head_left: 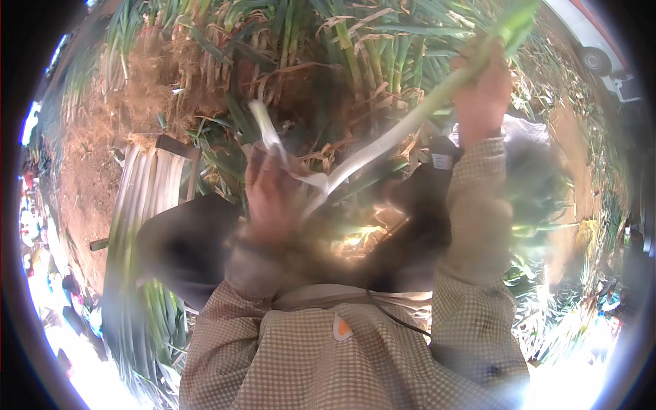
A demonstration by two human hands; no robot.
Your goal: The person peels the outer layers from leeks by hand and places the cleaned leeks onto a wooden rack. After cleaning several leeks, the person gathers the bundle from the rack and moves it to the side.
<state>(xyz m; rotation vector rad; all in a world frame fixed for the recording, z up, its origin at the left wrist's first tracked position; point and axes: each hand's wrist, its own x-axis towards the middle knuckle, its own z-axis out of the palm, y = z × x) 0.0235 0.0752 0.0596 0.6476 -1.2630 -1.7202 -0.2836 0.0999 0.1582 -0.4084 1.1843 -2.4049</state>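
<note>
A long-stemmed green onion point(389, 140) slants across the space in front of me, its white end low near my left hand and its green leaves at the upper right. My right hand point(482, 99) is wrapped round the upper green part of the stalk. Closed and slightly blurred, my left hand point(268, 195) has a pale strip of onion skin point(268, 128) sticking up from its fingers. Part of this strip bends over toward the stalk's white end. Whether the strip is still joined to the stalk I cannot tell.
Bundles of unpeeled green onions point(355, 58) with dry, earthy roots stand along the far side. Clean white-stemmed onions point(147, 184) lie at the left, by a small wooden frame point(179, 147). Bare soil point(85, 171) lies farther left. A vehicle wheel point(596, 61) shows at the upper right.
</note>
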